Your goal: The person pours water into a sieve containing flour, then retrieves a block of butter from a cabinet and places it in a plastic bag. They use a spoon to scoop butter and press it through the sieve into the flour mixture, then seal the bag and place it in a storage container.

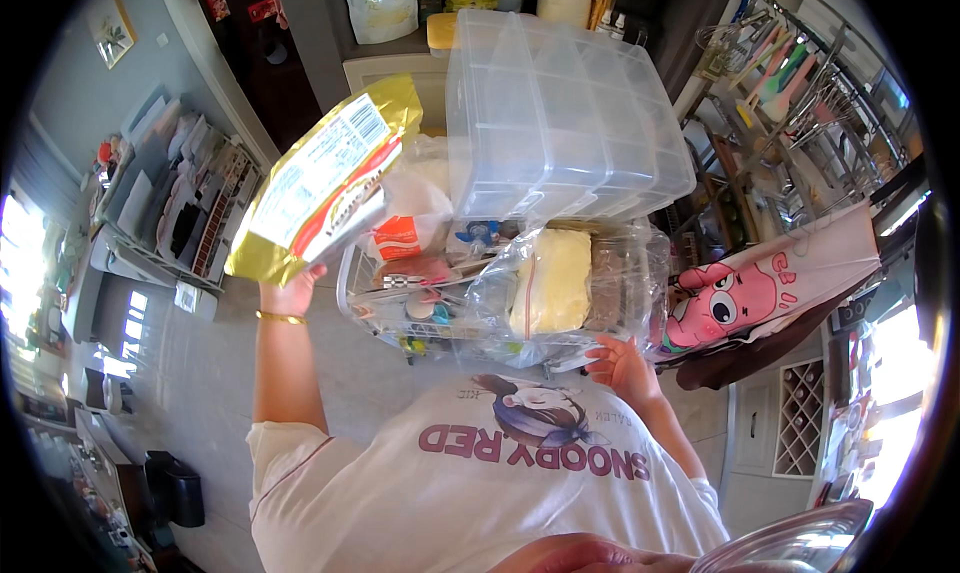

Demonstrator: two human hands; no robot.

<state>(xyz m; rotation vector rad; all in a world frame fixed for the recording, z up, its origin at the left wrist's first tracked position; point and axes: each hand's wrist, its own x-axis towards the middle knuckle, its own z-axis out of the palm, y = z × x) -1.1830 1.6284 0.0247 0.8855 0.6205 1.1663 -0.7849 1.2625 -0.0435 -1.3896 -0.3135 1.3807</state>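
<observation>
Raised on the left, my left hand (289, 292) grips the lower end of a gold foil packet (322, 190) with a white label and printed writing. My right hand (626, 370) is by the front edge of a white wire basket cart (343, 284), fingers apart, with nothing seen in it. Just beyond those fingers lies a block of pale yellow food, perhaps butter or dough (555, 280), in a clear zip bag (491, 292). A brown packed item (606, 292) sits to its right under clear plastic.
A large translucent plastic box (562, 115) stands at the cart's back. Left of it is a white bag with an orange label (397, 235). A pink cartoon-printed cloth (750, 295) hangs at right, below a metal rack (795, 100) of whisks and spatulas.
</observation>
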